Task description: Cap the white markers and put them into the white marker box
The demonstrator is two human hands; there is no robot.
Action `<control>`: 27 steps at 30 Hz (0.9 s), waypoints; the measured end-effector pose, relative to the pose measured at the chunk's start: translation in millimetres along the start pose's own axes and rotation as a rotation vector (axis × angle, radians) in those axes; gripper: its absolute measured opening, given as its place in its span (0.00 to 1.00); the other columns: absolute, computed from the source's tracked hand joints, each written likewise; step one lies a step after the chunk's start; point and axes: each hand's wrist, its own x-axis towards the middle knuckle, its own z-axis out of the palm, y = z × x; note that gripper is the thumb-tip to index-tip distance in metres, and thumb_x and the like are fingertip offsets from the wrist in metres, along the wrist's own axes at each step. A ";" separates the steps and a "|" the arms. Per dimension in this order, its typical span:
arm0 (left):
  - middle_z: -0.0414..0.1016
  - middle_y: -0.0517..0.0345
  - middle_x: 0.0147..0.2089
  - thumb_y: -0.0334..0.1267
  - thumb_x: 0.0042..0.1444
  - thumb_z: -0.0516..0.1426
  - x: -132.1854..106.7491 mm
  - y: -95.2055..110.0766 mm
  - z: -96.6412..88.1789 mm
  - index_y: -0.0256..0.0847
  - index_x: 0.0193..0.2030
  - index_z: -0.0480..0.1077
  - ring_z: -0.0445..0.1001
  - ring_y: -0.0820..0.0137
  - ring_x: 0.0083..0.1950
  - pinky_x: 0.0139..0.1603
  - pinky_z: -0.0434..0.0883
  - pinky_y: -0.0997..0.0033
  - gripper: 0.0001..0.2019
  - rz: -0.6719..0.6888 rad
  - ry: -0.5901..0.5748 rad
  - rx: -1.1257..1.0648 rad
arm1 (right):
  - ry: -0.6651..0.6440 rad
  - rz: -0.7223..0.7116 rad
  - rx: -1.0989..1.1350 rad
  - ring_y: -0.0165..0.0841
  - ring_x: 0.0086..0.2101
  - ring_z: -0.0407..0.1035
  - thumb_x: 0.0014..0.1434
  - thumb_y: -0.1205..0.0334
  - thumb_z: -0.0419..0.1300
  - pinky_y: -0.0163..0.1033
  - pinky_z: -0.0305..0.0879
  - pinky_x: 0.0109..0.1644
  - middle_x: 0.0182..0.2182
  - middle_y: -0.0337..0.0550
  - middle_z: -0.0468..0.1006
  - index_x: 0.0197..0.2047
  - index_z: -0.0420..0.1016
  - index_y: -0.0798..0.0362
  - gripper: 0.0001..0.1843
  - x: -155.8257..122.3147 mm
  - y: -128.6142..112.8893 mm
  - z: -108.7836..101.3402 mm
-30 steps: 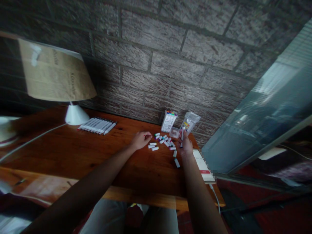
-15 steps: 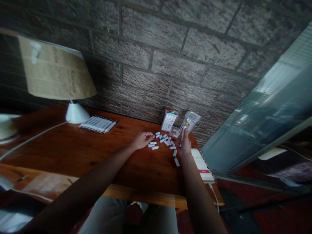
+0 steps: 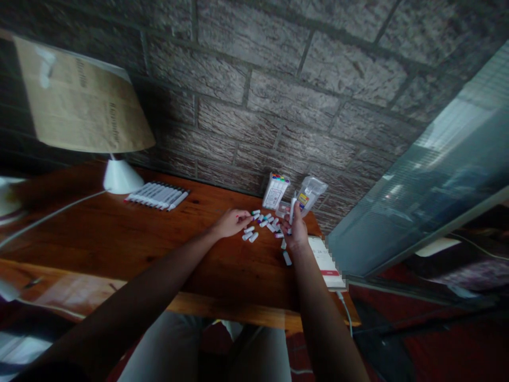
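My right hand point(image 3: 296, 229) is wrapped round a white marker point(image 3: 292, 208) held nearly upright, above the right side of a scatter of marker caps. My left hand point(image 3: 234, 223) rests low over the table at the left side of these caps, thumb and fingers drawn together at a small white cap point(image 3: 255, 217). Several white caps with coloured ends point(image 3: 264, 223) lie between the two hands. Just below my left fingertips is a small group of caps point(image 3: 253, 237). Another cap point(image 3: 287, 258) lies nearer to me, beside my right wrist.
A clear case full of markers point(image 3: 276, 191) stands by the brick wall, with an open clear case point(image 3: 312, 193) to its right. A row of markers point(image 3: 158, 196) lies beside the lamp point(image 3: 121, 178). A tablet-like device point(image 3: 328, 263) with a cable sits at the table's right edge.
The marker in my right hand now stands more upright and shows more clearly. My left hand stays by the caps; the small group below it now lies more slanted. The view has shifted slightly.
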 end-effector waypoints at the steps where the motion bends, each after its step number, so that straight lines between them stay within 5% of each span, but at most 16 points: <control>1: 0.77 0.59 0.27 0.45 0.66 0.53 0.0 0.4 0.0 0.38 0.34 0.75 0.72 0.73 0.28 0.33 0.65 0.75 0.15 -0.001 -0.001 -0.001 | 0.007 0.008 -0.005 0.17 0.15 0.44 0.48 0.34 0.70 0.26 0.39 0.14 0.17 0.25 0.59 0.33 0.70 0.53 0.30 -0.3 -0.1 0.3; 9: 0.77 0.59 0.27 0.45 0.66 0.53 -0.1 1.0 -0.2 0.38 0.36 0.76 0.73 0.72 0.29 0.34 0.65 0.74 0.16 0.005 -0.023 0.019 | 0.029 0.038 -0.041 0.17 0.14 0.47 0.50 0.36 0.70 0.26 0.41 0.14 0.18 0.28 0.64 0.35 0.72 0.55 0.28 -1.1 -0.9 2.1; 18: 0.76 0.59 0.26 0.46 0.66 0.53 -0.9 0.6 0.7 0.38 0.35 0.75 0.72 0.72 0.29 0.34 0.65 0.74 0.16 0.009 -0.034 -0.005 | -0.023 -0.035 0.099 0.20 0.14 0.39 0.55 0.29 0.61 0.28 0.38 0.15 0.14 0.22 0.46 0.34 0.69 0.51 0.31 2.2 -6.9 -6.7; 27: 0.76 0.59 0.27 0.46 0.66 0.52 -0.4 -1.7 1.2 0.37 0.35 0.75 0.72 0.72 0.29 0.34 0.65 0.74 0.17 0.016 -0.044 0.009 | 0.031 0.006 0.113 0.18 0.14 0.41 0.54 0.33 0.66 0.28 0.40 0.14 0.17 0.24 0.56 0.32 0.64 0.52 0.29 5.3 -8.6 -10.3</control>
